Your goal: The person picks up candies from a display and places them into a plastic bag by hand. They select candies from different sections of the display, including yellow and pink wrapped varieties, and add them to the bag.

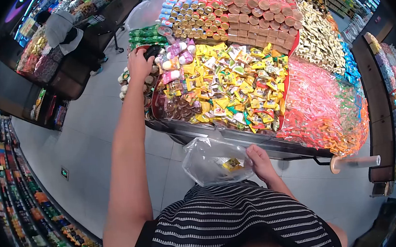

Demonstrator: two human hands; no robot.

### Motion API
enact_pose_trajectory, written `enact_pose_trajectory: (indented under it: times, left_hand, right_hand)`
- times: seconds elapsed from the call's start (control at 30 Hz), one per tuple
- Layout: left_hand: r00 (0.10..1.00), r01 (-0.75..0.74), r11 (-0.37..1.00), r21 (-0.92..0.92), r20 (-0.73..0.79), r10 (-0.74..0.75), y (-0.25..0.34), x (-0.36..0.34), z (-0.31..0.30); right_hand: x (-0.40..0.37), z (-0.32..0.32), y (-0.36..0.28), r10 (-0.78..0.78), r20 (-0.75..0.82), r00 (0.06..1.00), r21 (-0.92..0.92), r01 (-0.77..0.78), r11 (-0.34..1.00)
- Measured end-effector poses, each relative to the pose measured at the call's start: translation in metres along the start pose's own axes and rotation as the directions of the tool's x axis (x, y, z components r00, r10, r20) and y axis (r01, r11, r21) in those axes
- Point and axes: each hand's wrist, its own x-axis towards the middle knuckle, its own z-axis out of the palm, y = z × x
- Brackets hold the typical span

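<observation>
Shop, wrapped sweets (234, 80) (heaped loose), packed shelves (31, 218)

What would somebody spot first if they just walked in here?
Probably the big, mostly yellow heap of packets in the middle of the display, with a bright pink heap on its right. Nearer the person, the right hand holds a clear plastic bag; the left hand is at the display's left side.
</observation>
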Motion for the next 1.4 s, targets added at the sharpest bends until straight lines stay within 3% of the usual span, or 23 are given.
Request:
enact_pose_trajectory:
  times: [0.03,0.07,0.1,0.17,0.2,0.23,0.3,0.4,0.43,0.47,0.5,0.53,0.57,0.6,0.63,0.67,0.8,0.87,0.93,0.97,1.1,1.27,1.4]
  left_hand:
    - [0.972,0.051,0.989,0.138,0.220,-0.081,-0.003,0.006,0.001]
    - [0.890,0.076,0.956,0.283,0.412,-0.193,-0.007,0.012,0.001]
    - [0.818,0.074,0.941,0.329,0.520,-0.246,-0.010,0.016,0.002]
    - [0.846,0.097,0.948,0.305,0.476,-0.239,-0.014,0.009,-0.005]
    - [0.902,0.113,0.967,0.226,0.385,-0.196,-0.012,0.004,-0.014]
    - [0.957,0.147,0.983,0.109,0.234,-0.170,0.002,-0.006,-0.036]
    - [0.986,0.169,0.973,-0.158,0.042,-0.164,0.024,-0.044,-0.081]
    - [0.936,0.349,0.882,-0.317,0.075,-0.343,0.073,-0.155,-0.156]
    - [0.907,0.421,0.874,-0.242,0.127,-0.401,0.084,-0.206,-0.171]
    - [0.766,0.629,0.760,-0.165,0.303,-0.567,0.090,-0.270,-0.179]
    - [0.523,0.843,0.521,-0.136,0.435,-0.733,0.105,-0.333,-0.183]
    - [0.366,0.929,0.325,-0.177,0.571,-0.735,0.114,-0.408,-0.181]
    - [0.173,0.972,0.233,-0.008,0.696,-0.697,0.146,-0.440,-0.196]
    - [0.118,0.932,0.344,0.110,0.807,-0.579,0.170,-0.470,-0.204]
    - [0.213,0.847,0.529,0.057,0.875,-0.435,0.181,-0.493,-0.208]
    - [0.028,0.925,0.350,0.147,0.893,-0.449,0.188,-0.475,-0.220]
    - [-0.059,0.884,0.407,0.229,0.919,-0.389,0.178,-0.473,-0.224]
    - [-0.455,0.849,0.039,0.527,0.767,-0.454,0.186,-0.445,-0.235]
    - [-0.218,0.948,0.143,0.285,0.906,-0.363,0.144,-0.549,-0.206]
    - [-0.475,0.877,-0.122,0.464,0.806,-0.352,0.131,-0.589,-0.186]
    - [-0.425,0.890,-0.003,0.457,0.824,-0.375,0.118,-0.594,-0.206]
    - [-0.351,0.910,0.065,0.410,0.845,-0.404,0.063,-0.593,-0.256]
    - [-0.297,0.925,0.100,0.367,0.862,-0.412,0.044,-0.579,-0.257]
  right_hand:
    - [-0.003,-0.002,-0.002,0.004,-0.019,1.000,0.048,-0.003,0.999]
    - [-0.007,-0.003,-0.004,0.010,-0.034,0.999,0.093,-0.007,0.996]
    - [-0.010,-0.004,-0.007,0.017,-0.004,1.000,0.089,-0.017,0.996]
    - [-0.010,-0.005,-0.013,0.016,-0.068,0.998,0.126,-0.007,0.992]
    - [-0.005,-0.013,-0.008,0.015,-0.036,0.999,0.162,-0.009,0.987]
    - [-0.001,-0.019,-0.002,0.025,0.000,1.000,0.197,-0.025,0.980]
    - [0.001,-0.020,-0.007,0.058,0.079,0.995,0.210,-0.074,0.975]
    - [0.012,-0.018,-0.022,0.088,0.082,0.993,0.229,-0.105,0.968]
    - [0.018,-0.018,-0.024,0.100,0.047,0.994,0.231,-0.108,0.967]
    - [0.024,-0.020,-0.024,0.090,0.082,0.993,0.238,-0.107,0.965]
    - [0.029,-0.018,-0.026,0.096,0.106,0.990,0.232,-0.118,0.966]
    - [0.031,-0.017,-0.030,0.101,0.131,0.986,0.214,-0.127,0.969]
    - [0.034,-0.016,-0.032,0.105,0.156,0.982,0.194,-0.134,0.972]
    - [0.038,-0.016,-0.034,0.110,0.175,0.978,0.186,-0.142,0.972]
    - [0.041,-0.015,-0.035,0.117,0.195,0.974,0.196,-0.155,0.968]
    - [0.043,-0.015,-0.035,0.123,0.212,0.970,0.207,-0.167,0.964]
    - [0.048,-0.015,-0.037,0.159,0.226,0.961,0.172,-0.201,0.965]
    - [0.050,-0.018,-0.037,0.121,0.251,0.960,0.198,-0.174,0.965]
    - [0.047,-0.015,-0.046,0.086,0.247,0.965,0.228,-0.144,0.963]
    - [0.043,-0.010,-0.056,0.068,0.214,0.974,0.253,-0.123,0.960]
    - [0.033,0.005,-0.083,0.044,0.079,0.996,0.345,-0.069,0.936]
    - [0.030,-0.001,-0.087,-0.135,0.174,0.975,0.391,0.057,0.919]
    - [0.025,-0.003,-0.085,-0.130,0.115,0.985,0.402,0.073,0.913]
